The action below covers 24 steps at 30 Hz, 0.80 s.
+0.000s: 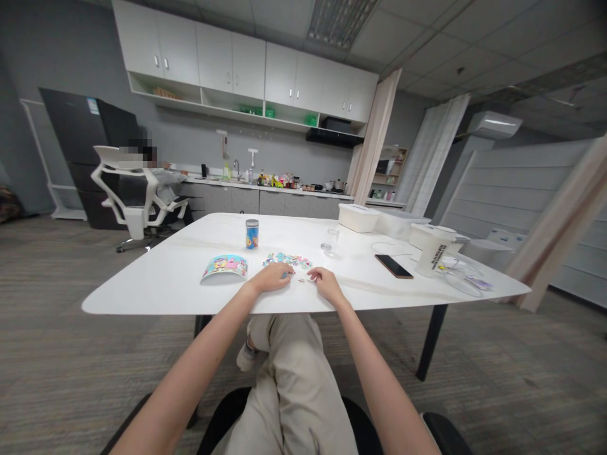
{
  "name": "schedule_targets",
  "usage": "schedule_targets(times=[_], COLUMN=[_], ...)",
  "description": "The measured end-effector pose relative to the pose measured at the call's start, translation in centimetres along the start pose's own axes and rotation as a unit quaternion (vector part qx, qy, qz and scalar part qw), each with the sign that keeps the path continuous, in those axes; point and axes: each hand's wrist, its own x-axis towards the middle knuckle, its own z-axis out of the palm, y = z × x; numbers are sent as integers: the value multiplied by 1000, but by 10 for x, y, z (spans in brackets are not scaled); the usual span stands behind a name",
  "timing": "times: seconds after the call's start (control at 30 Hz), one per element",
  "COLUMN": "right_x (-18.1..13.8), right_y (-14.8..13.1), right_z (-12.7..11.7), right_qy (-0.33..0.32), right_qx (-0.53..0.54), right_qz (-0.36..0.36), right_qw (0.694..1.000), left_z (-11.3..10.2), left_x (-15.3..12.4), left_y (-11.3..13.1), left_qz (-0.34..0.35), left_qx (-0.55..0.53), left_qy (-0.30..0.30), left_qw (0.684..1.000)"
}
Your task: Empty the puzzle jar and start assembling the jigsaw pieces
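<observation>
Colourful jigsaw puzzle pieces (pixel 289 258) lie in a loose heap on the white table (pixel 180 272). At the heap's near edge rests my left hand (pixel 274 277), its fingers curled together at the tips; what they pinch is too small to make out. My right hand (pixel 325 282) is just to the right, thumb and fingertips drawn together, with any piece between them hidden. A few small loose pieces (pixel 302 280) lie between the hands. Left of my left hand is a curved cartoon picture sheet (pixel 224 267). Behind it stands a blue printed can (pixel 252 234) with a grey lid.
Beyond the heap are a clear jar (pixel 332 236) and a round clear lid (pixel 325 246). To the right lie a phone (pixel 394 266), a white tumbler (pixel 433 253), cables and white bins (pixel 358 218). A person sits in a white-framed chair (pixel 135 196) at back left.
</observation>
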Motion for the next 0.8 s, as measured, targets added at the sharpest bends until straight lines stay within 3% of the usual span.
schedule_targets(times=[0.23,0.53,0.8], right_x=[-3,-4,1], right_y=[-6,-10,-6], right_z=[1,3,8], right_qy=[-32,-72,-74], right_qx=[-71,-72,-76], right_qz=[-16,-56,-57], right_qw=[997,993,993], left_z=[-7,-16,-13], left_x=[-4,-19,-36], left_y=[10,22,55], left_qz=[34,46,20], left_qx=[-6,-4,-3], left_qy=[-8,-6,-14], left_qw=[999,999,1000])
